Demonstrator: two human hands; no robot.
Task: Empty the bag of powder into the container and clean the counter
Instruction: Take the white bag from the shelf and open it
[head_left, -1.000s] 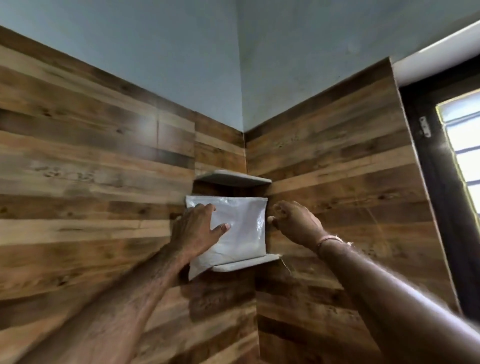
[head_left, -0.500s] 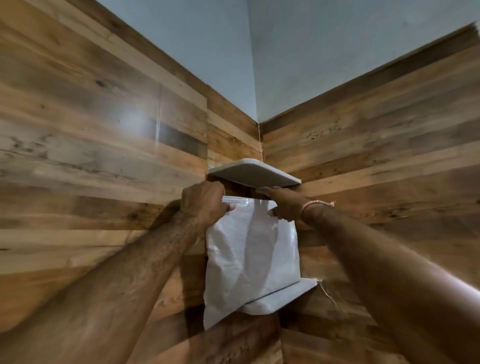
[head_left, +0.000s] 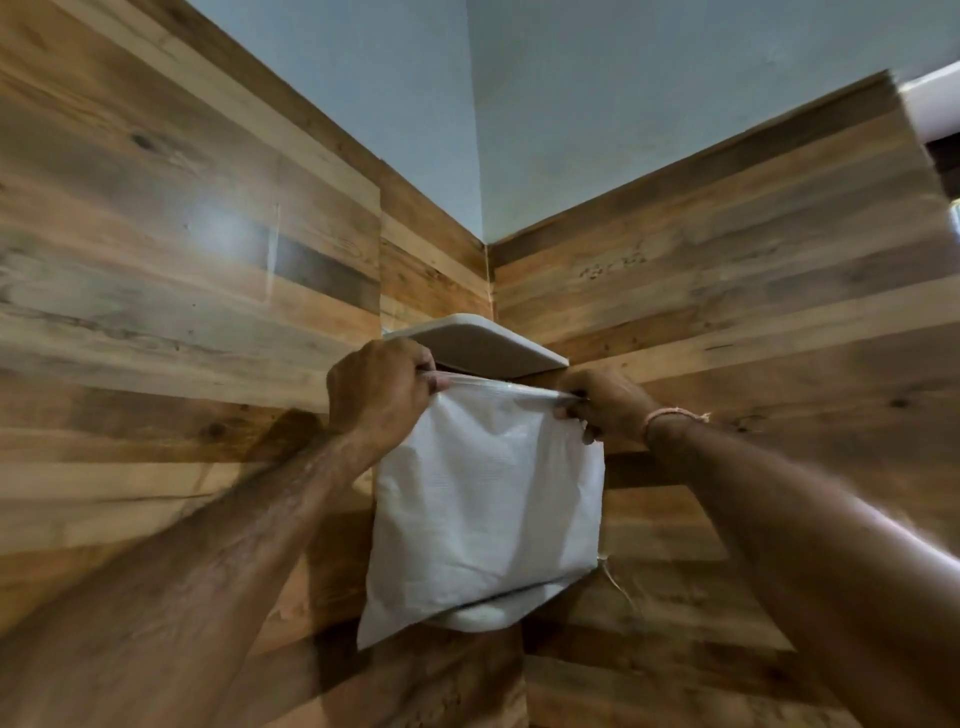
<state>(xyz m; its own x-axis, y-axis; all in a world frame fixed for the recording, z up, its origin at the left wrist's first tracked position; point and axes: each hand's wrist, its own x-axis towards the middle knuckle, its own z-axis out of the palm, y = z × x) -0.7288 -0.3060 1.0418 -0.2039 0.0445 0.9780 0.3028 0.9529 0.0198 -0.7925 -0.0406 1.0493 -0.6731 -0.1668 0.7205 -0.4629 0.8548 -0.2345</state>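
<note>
A white woven bag of powder (head_left: 488, 499) hangs in the corner of two wood-panelled walls, just below the upper corner shelf (head_left: 483, 345). My left hand (head_left: 376, 392) grips the bag's top left corner and my right hand (head_left: 605, 405) grips its top right corner, stretching the top edge between them. The bag's bottom covers most of the lower corner shelf (head_left: 485, 618), so I cannot tell whether it rests on it. No container or counter is in view.
Wood-panelled walls (head_left: 182, 322) meet in the corner behind the bag, with pale blue wall above. A loose thread (head_left: 615, 582) dangles at the bag's lower right. A dark window frame (head_left: 943, 161) shows at the far right edge.
Both hands went from the bag's sides to its top corners and closed on them. The bag now hangs further forward, covering most of the lower shelf. The view has tilted and come closer.
</note>
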